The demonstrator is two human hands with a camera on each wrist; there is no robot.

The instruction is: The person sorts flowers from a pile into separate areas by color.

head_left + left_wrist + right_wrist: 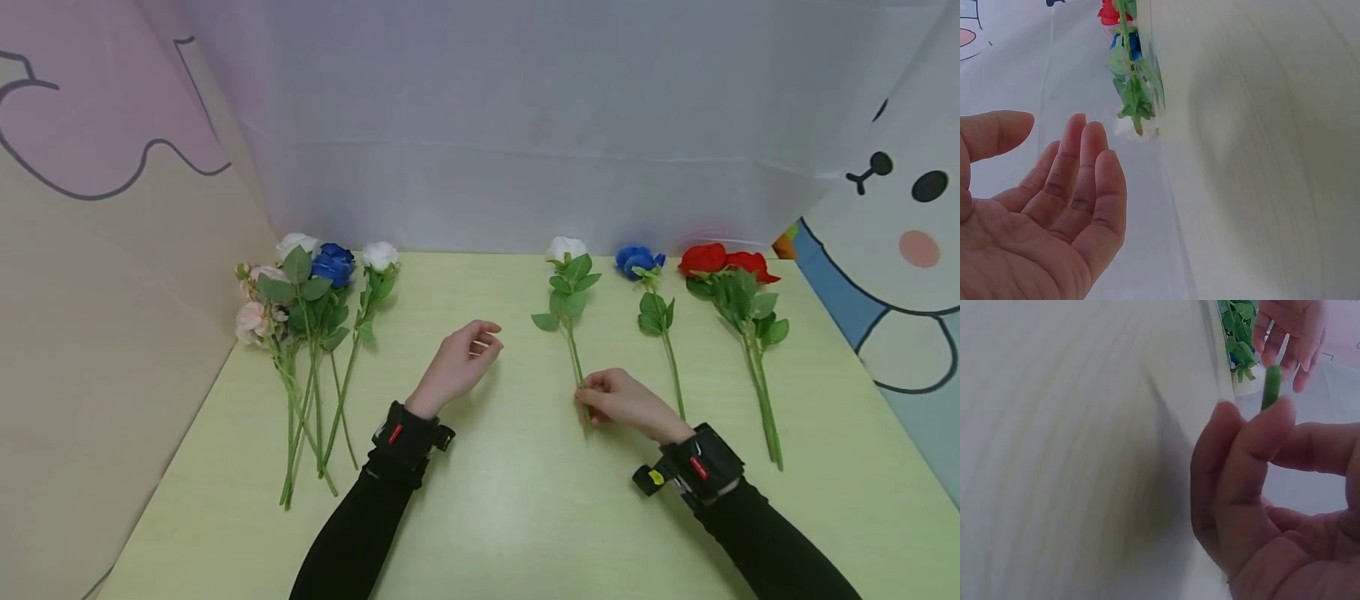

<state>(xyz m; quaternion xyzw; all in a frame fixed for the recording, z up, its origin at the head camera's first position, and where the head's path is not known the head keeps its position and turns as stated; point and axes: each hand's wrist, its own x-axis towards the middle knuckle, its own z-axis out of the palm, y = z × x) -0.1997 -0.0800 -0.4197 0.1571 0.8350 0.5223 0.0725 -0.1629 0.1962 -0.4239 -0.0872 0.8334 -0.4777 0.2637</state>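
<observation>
My right hand (626, 402) pinches the lower stem of a white rose (566, 248) between thumb and fingers. In the right wrist view the cut end of the green stem (1271, 384) pokes out past the fingertips. The leafy part and white bloom point toward the back of the table. My left hand (461, 362) hovers over the middle of the table, palm turned inward, holding nothing. Its relaxed fingers (1107, 194) show in the left wrist view. A blue rose (639, 260) lies just right of the white one, its stem partly behind the right hand.
Two red roses (705, 260) lie at the right. On the left lie pale pink flowers (253, 319), a blue rose (333, 265) and white roses (380, 255), stems overlapping. A white cloth (480, 125) hangs along the back edge of the light table (487, 517).
</observation>
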